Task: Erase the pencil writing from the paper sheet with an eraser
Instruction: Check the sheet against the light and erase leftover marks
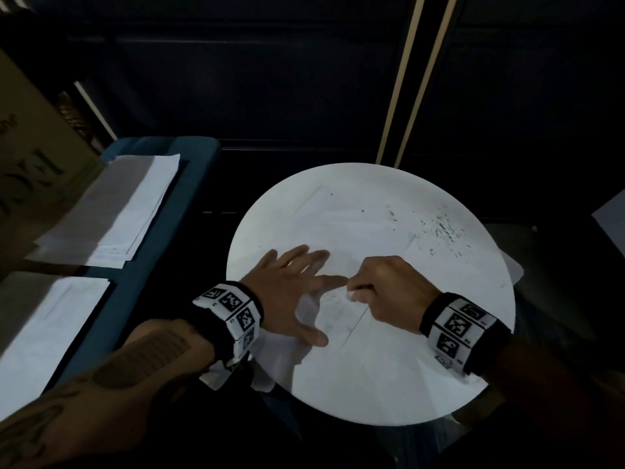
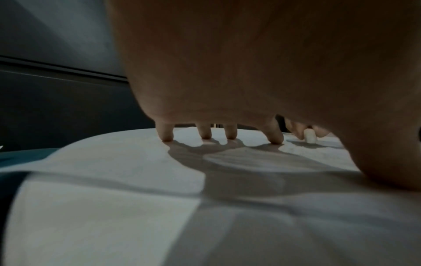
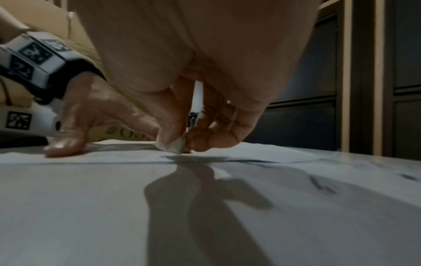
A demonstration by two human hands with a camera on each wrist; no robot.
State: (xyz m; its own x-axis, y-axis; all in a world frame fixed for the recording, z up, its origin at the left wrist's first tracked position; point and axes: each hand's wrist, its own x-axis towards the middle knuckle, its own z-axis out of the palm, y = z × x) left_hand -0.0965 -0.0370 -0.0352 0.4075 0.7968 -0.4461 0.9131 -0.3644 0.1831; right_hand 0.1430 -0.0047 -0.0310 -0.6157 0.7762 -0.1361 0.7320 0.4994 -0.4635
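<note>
Pinching a small white eraser (image 3: 173, 145) between thumb and curled fingers (image 3: 206, 142), the right hand (image 1: 392, 292) holds its lower corner down on the paper sheet (image 1: 341, 319), which lies flat toward the near side of the round white tabletop (image 1: 473, 350). That tight grip low on the block probably gives firm pressure and short, controlled strokes. The left hand (image 1: 287, 286) sits just to the left, its fingers (image 2: 167, 134) spread wide and straight with only the tips on the paper and the palm arched above; this seems meant to pin the thin sheet so it does not slide or wrinkle under the rubbing. The eraser looks soft and matte, with rounded, greyed edges. The sheet is thin and smooth; one corner hangs over the near left rim of the tabletop. Any pencil marks near the eraser are too faint to read from the head view. Dark eraser crumbs (image 1: 443, 228) lie scattered on the far right of the tabletop, well apart from the hands. To the left, more loose papers (image 1: 111, 211) rest on a blue surface (image 1: 203, 154), beside a brown cardboard box (image 1: 30, 157) with printed lettering.
</note>
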